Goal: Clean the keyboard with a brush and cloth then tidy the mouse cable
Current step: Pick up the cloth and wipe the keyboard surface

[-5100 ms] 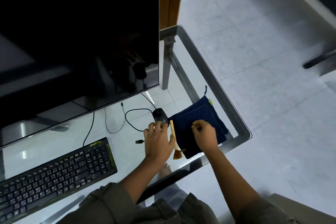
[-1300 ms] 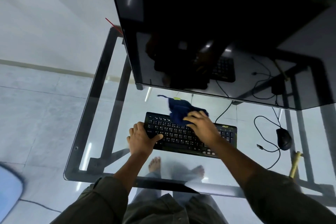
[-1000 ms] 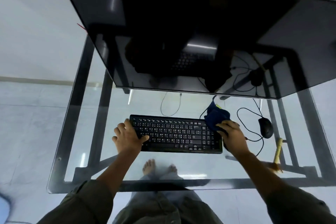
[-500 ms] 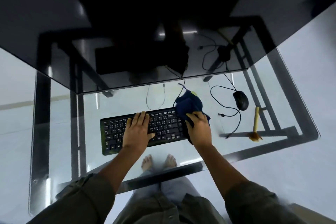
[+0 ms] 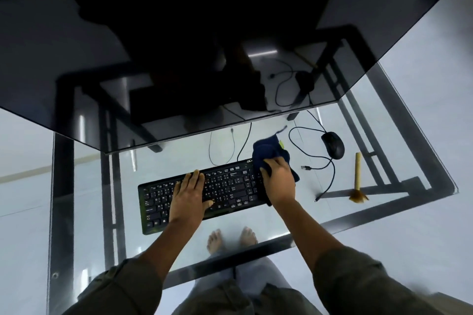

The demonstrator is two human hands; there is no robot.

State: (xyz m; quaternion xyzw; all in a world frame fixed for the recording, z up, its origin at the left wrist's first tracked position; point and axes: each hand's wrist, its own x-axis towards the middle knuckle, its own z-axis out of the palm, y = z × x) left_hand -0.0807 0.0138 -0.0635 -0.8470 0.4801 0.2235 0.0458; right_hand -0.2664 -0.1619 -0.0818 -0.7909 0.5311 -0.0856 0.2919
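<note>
A black keyboard [image 5: 225, 186] lies on the glass desk [image 5: 422, 166] in front of me. My left hand [image 5: 189, 194] rests flat on its middle keys with straight fingers. My right hand [image 5: 277, 179] presses a bunched dark blue cloth [image 5: 268, 148] against the keyboard's right end. A black mouse [image 5: 332, 144] sits to the right, its cable [image 5: 330, 174] looping loosely with the USB plug lying free. A wooden-handled brush [image 5: 357, 176] lies further right on the glass.
A large black monitor [image 5: 179, 46] overhangs the back of the desk, close above the keyboard. Another thin cable [image 5: 221, 146] loops behind the keyboard. The desk's metal frame and my bare feet show through the glass.
Since 5 s ago I moved the cloth from the desk's right corner to the keyboard. Over the last second my left hand shifted from the keyboard's left end onto its middle keys.
</note>
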